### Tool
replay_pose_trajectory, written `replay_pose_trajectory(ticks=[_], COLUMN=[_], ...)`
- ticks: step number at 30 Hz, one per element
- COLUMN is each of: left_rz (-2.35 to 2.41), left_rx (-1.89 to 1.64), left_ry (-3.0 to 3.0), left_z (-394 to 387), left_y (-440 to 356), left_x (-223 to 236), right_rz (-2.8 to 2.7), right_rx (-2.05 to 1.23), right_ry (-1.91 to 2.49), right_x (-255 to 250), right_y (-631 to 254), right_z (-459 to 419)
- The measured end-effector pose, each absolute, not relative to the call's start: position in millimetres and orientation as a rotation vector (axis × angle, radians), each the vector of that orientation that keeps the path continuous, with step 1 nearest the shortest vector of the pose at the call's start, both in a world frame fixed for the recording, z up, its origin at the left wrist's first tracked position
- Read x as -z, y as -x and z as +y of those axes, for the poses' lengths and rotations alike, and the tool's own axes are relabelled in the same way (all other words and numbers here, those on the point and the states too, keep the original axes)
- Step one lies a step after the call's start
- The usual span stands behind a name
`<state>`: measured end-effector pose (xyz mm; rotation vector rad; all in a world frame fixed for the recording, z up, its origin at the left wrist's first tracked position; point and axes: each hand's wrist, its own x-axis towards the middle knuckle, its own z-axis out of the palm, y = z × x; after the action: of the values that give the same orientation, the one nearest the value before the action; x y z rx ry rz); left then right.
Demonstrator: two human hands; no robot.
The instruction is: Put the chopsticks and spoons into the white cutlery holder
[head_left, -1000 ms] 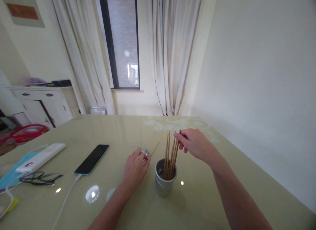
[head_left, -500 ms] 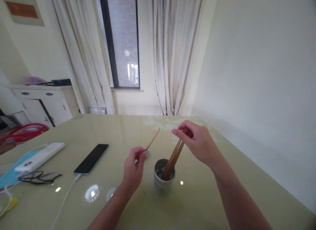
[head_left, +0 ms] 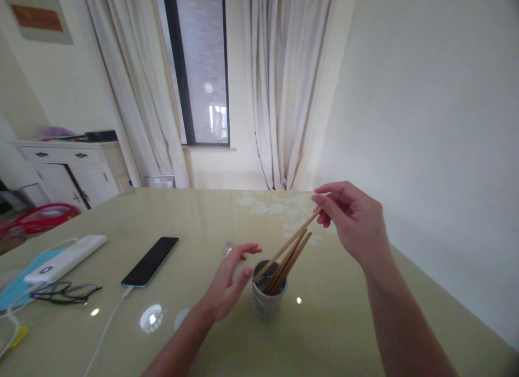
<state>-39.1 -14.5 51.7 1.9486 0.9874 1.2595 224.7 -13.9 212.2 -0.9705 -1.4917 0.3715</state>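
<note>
Right now, my right hand (head_left: 320, 204) pinches the upper end of one wooden chopstick (head_left: 290, 242) between thumb and fingers. It slants down to the left, its lower end at the left side of the mouth of the gray utensil cup (head_left: 267, 311); whether that tip sits inside or just on the rim, I cannot tell. More chopsticks (head_left: 288, 268) stand bunched in the cup, all leaning right, just below the one I hold. My left hand (head_left: 227, 285) is open and holds nothing, thumb and fingers apart, just left of the cup. Beyond it a shiny metal utensil (head_left: 229, 247) lies partly hidden on the glossy table (head_left: 332, 312). Farther left are a black-screened phone (head_left: 150, 262) with a white cable (head_left: 107, 325) plugged in, and folded eyeglasses (head_left: 67, 293) beside a white power bank (head_left: 67, 258).
</note>
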Motion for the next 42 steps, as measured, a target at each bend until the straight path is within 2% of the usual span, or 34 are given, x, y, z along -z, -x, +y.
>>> replay_pose_trajectory(ticks=[5, 22, 24, 27, 31, 35, 42], left_rz=[0.877, 0.857, 0.960, 1.472, 2.058, 2.081, 2.086], left_rx=[-0.987, -0.987, -1.067, -1.079, -0.618, -0.353, -0.352], left_ry=[-1.950, -1.902, -1.869, -1.932, -2.154, -2.123, -1.969], left_z=[-19.2, -7.4, 1.8, 15.3, 21.2, 17.9, 18.9], left_y=[32.4, 42.9, 50.4, 62.1, 70.4, 68.3, 68.4], left_x=[-47.1, -47.2, -48.2, -45.4, -35.1, -31.4, -32.8], right_rz=[-1.554, -1.988, -1.994, -2.012, -2.055, -2.019, -2.012], right_rx=[-0.350, -0.532, -0.532, -0.494, -0.299, -0.056, -0.015], right_ry=[1.028, 1.358, 1.374, 1.428, 1.543, 1.543, 1.436], right_x=[-213.6, -175.3, -173.5, -174.4, -178.3, -182.7, -189.4], right_y=[-239.0, -198.5, -198.3, -200.8, -206.7, -210.2, -205.1], right_z=[-11.6, 16.3, 18.7, 19.4, 17.0, 11.8, 1.7])
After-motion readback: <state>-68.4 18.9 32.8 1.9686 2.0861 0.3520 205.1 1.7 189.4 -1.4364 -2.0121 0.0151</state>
